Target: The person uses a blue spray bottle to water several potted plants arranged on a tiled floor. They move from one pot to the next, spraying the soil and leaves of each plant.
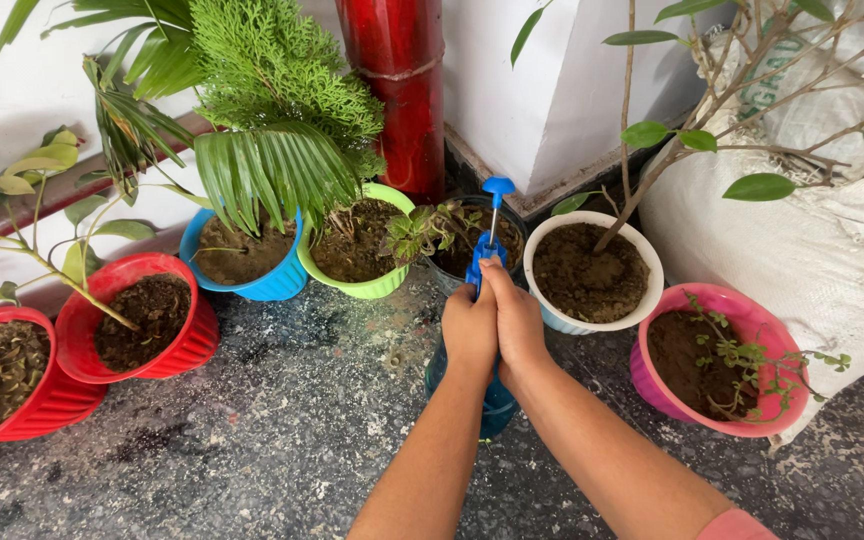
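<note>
I have both hands wrapped around the blue spray bottle (pixel 497 395), which stands on the speckled stone floor (pixel 282 430) in the middle of the ring of pots. My left hand (pixel 469 328) grips the neck from the left and my right hand (pixel 517 322) closes on it from the right, both grips tight on the bottle. The pump knob (pixel 498 187) stands raised on its thin rod, above the dark pot (pixel 512 225) with the small leafy plant. I judge this to be the pumping step. The next move, I think, calls for one hand steadying the bottle while the other reaches the knob, pressing straight so the rod does not tilt.
</note>
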